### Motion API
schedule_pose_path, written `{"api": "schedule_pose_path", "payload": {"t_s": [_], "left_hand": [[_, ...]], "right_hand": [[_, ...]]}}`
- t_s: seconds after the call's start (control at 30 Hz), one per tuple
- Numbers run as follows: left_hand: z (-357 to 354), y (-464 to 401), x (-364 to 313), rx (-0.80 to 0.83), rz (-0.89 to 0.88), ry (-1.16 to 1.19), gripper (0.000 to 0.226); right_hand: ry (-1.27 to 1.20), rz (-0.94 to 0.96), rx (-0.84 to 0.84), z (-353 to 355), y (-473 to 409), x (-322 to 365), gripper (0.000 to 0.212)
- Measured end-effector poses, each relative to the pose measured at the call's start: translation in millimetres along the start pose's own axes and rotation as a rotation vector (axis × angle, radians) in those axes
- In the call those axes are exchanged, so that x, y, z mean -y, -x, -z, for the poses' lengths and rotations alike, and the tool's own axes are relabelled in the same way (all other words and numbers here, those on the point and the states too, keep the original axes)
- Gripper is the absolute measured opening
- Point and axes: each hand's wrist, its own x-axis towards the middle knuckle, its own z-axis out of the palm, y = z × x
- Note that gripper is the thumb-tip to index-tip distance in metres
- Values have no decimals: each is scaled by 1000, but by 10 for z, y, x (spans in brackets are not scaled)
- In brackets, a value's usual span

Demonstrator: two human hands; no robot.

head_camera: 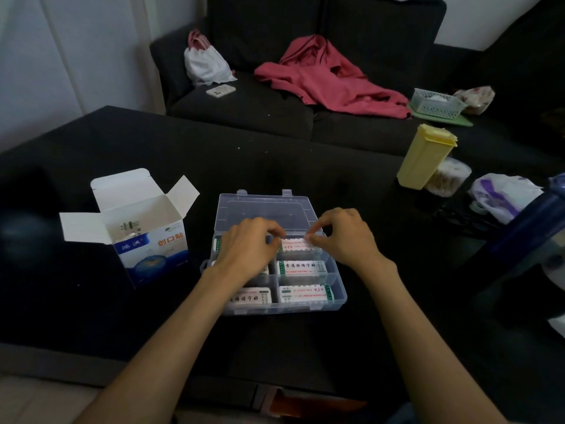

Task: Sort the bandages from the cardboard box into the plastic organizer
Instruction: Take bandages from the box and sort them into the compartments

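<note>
Bandages, a flat white paper-wrapped stack with red print [295,244], are sitting at the far right compartment of the clear plastic compartmented organizer [337,290], and I am holding them from both ends. My left hand [247,249] is curling its grip onto the left end of the stack, thumb and fingers pinched; my right hand [344,237] is pinching the right end between thumb and forefinger. Whether the stack is already resting on the compartment floor or hanging just above it, I cannot tell.

Other white stacks with green ends are lying in the middle right [301,267], near right [305,293] and near left [252,296] compartments; my left forearm is hiding much of the left column. The white and blue cardboard box with open flaps [146,240] is standing on the black desk [275,157] just left of the organizer, and I am seeing little inside it.

I am judging these strips to be very light, thin and floppy, slippery against each other, so a loose hold would let them fan out. Pinching both short ends, as now, is keeping the stack squared while I am easing it between the dividers.
</note>
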Motion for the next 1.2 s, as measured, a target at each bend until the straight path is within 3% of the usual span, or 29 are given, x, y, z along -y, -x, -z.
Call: {"api": "schedule_pose_path", "payload": {"t_s": [0.43, 0.63, 0.73, 0.8, 0.87, 0.93, 1.0, 1.07, 1.13, 1.2], "left_hand": [[109, 67, -5, 4, -27, -4, 27], [699, 365, 57, -346, -2, 59, 25], [1037, 655, 273, -661, 152, 67, 24], [1205, 825, 483, -754, 260, 25, 31], [1315, 927, 706, -698, 364, -43, 48], [1377, 989, 964, -530, 533, -83, 69], [1386, 1012, 1138, -324, 689, 48, 81], [1371, 1028, 1202, -243, 719, 449, 68], [1342, 1029, 1135, -202, 699, 800, 35], [1343, 1013, 1115, -210, 621, 890, 21]], "right_hand": [[-149, -42, 72, 108, 14, 35, 19], [-467, 51, -112, 230, 128, 440, 14], [-499, 206, -100, 219, 192, 817, 16], [-483, 318, -89, 205, 268, 1033, 21], [-436, 428, -94, 148, 355, 1185, 28], [-346, 517, -60, 24, 409, 1311, 39], [-196, 582, 7, -116, 423, 1384, 53], [-66, 639, 61, -242, 410, 1426, 61], [-9, 648, 76, -326, 396, 1429, 60], [-63, 650, 15, -361, 393, 1434, 52]]}}
